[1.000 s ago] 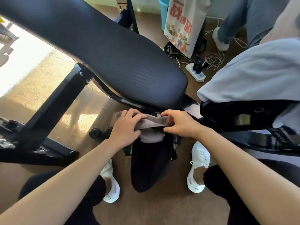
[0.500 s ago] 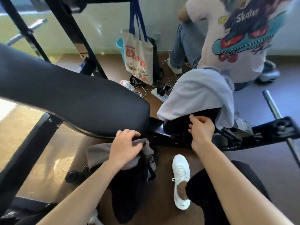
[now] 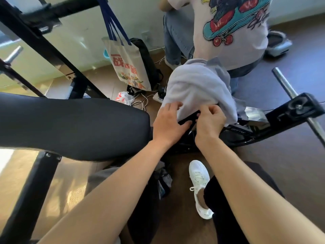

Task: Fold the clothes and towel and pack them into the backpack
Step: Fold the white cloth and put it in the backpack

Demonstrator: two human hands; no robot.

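Note:
A pale lavender cloth point(image 3: 197, 85) is draped over a black garment point(image 3: 186, 119) on the seat of a black exercise bench. My right hand point(image 3: 209, 120) has its fingers curled on the black garment at the lavender cloth's lower edge. My left hand point(image 3: 168, 124) is beside it, fingers spread on the lavender cloth and thumb on the black garment. The black backpack point(image 3: 146, 208) stands on the floor between my legs, largely hidden by my left forearm. A grey cloth point(image 3: 164, 176) sticks out of its top.
The padded bench back point(image 3: 70, 127) fills the left. Behind are a printed tote bag point(image 3: 128, 67), a power strip point(image 3: 157, 97) with cables, and a seated person point(image 3: 228, 32). A steel bar point(image 3: 290, 92) juts out at the right. My white shoe point(image 3: 199, 184) is beside the backpack.
My left hand let go of the grey cloth at the backpack and moved up to the bench seat beside my right hand. The view tilted up and to the right.

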